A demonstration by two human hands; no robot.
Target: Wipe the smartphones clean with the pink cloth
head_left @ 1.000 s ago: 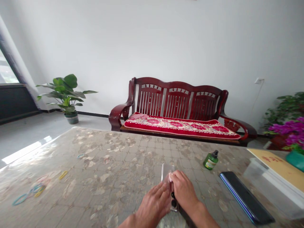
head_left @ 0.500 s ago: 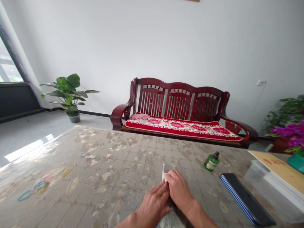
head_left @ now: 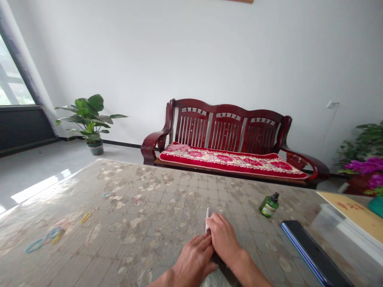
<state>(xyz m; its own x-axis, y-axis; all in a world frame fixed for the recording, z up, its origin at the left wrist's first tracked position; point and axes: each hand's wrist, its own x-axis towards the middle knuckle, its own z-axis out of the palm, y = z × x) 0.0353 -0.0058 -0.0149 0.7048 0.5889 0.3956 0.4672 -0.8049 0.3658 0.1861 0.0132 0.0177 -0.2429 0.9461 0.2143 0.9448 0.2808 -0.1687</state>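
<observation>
A flat, silver-edged object [head_left: 214,210] lies on the table in front of me, mostly covered by my hands. Only its far end and a pale left edge show, so its kind cannot be made out. My right hand [head_left: 223,236] bends over its top, fingers closed, with a bit of something white, perhaps a tissue, at the fingertips. Against its left side rests my left hand [head_left: 194,255], fingers together and touching the right hand. The left fingertips are partly hidden.
Several coloured rubber bands [head_left: 55,233] lie at left. To the right stand a green bottle [head_left: 269,205], a dark phone [head_left: 314,251] and a clear plastic box [head_left: 338,225] beneath a tan sheet [head_left: 350,205]. A wooden bench [head_left: 226,131] is beyond the patterned table [head_left: 143,223].
The whole view has shifted slightly, so things appear a little further right. My hands stay together over the flat object, with the right hand barely moved.
</observation>
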